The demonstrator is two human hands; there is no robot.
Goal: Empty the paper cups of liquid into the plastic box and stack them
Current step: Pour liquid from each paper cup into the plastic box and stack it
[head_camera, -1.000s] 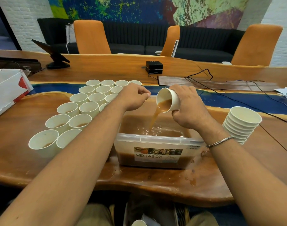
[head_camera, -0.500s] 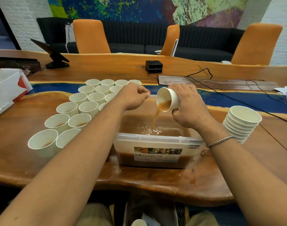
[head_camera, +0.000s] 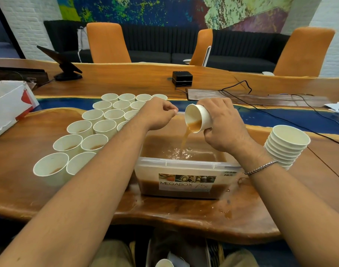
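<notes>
Right hand (head_camera: pixel 224 126) grips a white paper cup (head_camera: pixel 198 117) round its wall, fingers wrapped over the top and thumb beneath; the cup is tipped with its mouth toward eight o'clock, and a stream of brown liquid (head_camera: pixel 184 138) runs from its lip into the plastic box (head_camera: pixel 184 164) directly below; a chain bracelet (head_camera: pixel 261 167) sits on that wrist. Left hand (head_camera: pixel 157 114) is curled into a loose fist with nothing seen in it, hovering at the box's far left corner, just beside the tipped cup; whether it touches the rim cannot be told. The box is clear, labelled MEGABOX on its near wall, and stands on the wooden table (head_camera: pixel 26 193) at the centre, partly filled with brown liquid; the surface is disturbed where the stream lands. At nine to eleven o'clock of the box stands a cluster of upright paper cups (head_camera: pixel 95 132), packed rim to rim, the nearer ones showing brown liquid at the bottom. At three o'clock of the box stands a leaning stack of nested cups (head_camera: pixel 286 145), apart from the box. Brown droplets (head_camera: pixel 226 211) lie on the table at five o'clock of the box. At the far left edge sits a white carton (head_camera: pixel 6 105); at twelve o'clock, further back, a small black device (head_camera: pixel 182 78) with cables (head_camera: pixel 241 87) trailing to the right.
</notes>
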